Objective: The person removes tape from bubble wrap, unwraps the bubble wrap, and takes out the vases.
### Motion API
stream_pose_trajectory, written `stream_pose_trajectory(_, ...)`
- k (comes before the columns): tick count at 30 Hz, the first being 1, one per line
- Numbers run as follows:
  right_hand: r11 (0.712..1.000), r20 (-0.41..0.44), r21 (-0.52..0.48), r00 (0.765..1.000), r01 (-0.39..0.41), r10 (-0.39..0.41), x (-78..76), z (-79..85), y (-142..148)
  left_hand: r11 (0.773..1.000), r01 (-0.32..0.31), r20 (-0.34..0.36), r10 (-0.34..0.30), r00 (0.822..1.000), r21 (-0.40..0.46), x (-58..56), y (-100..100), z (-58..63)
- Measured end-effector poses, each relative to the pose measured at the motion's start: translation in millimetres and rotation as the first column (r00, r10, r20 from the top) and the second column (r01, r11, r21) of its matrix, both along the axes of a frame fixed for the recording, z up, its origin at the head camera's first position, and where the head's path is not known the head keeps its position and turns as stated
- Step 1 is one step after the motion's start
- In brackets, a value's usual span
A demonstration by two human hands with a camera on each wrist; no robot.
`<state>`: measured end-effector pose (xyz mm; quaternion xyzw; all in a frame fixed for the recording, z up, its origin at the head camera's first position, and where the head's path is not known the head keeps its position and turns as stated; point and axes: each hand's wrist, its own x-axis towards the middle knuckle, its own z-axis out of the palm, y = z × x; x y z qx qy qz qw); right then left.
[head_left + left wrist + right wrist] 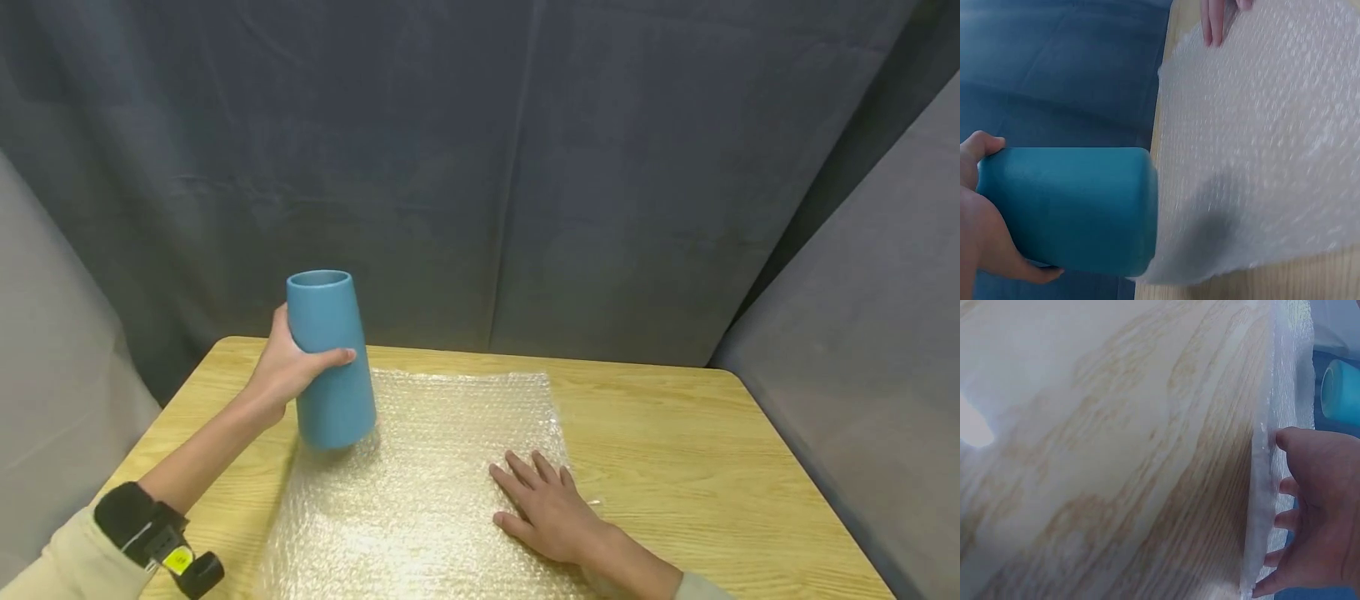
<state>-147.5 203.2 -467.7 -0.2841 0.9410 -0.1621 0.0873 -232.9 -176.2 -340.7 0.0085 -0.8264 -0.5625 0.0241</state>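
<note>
A blue tapered vase point(333, 400), open at its narrow top, stands upright in the grip of my left hand point(291, 367), thumb across its front. In the left wrist view the vase point(1072, 206) hangs above the sheet and casts a shadow on it. Beneath it a clear bubble wrap sheet point(435, 475) lies flat. Toward the sheet's right edge my right hand point(547, 512) rests with its fingers spread. From the right wrist view, the right hand point(1319, 506) lies over the edge of the bubble wrap point(1263, 481).
A light wooden table point(675, 450) with rounded corners carries the sheet. Behind it hangs a dark grey curtain point(465, 167). Paler grey cloth walls point(862, 333) stand on both sides. A strapped wrist camera point(161, 533) sits on the left forearm.
</note>
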Motion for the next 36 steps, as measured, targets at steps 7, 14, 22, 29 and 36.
stream_pose_trajectory(7, 1.0, -0.005, -0.006, 1.0, 0.001, -0.001, -0.6, -0.7, -2.1, 0.995, -0.093, -0.078, 0.091, 0.993, -0.033, -13.3, -16.2, -2.3)
stream_pose_trajectory(14, 1.0, 0.018, -0.008, 1.0, -0.003, 0.003, -2.3, 1.1, -4.6, 0.979, -0.204, -0.114, 0.199, 0.973, -0.026, -23.0, -35.8, -10.9)
stream_pose_trajectory(22, 1.0, 0.008, 0.003, 1.0, 0.003, -0.003, -1.4, 2.3, -1.8, 0.964, -0.263, -0.146, 0.256, 0.956, -0.029, -30.3, -48.6, -23.3)
stream_pose_trajectory(29, 1.0, 0.017, -0.005, 1.0, 0.0, 0.0, -0.3, 3.4, -1.6, 0.958, -0.282, -0.174, 0.27, 0.947, -0.045, -34.6, -56.0, -29.5)
stream_pose_trajectory(36, 1.0, 0.023, 0.001, 1.0, -0.004, 0.004, -1.5, 3.1, -1.4, 0.954, -0.293, -0.17, 0.279, 0.945, -0.062, -38.5, -63.8, -34.6)
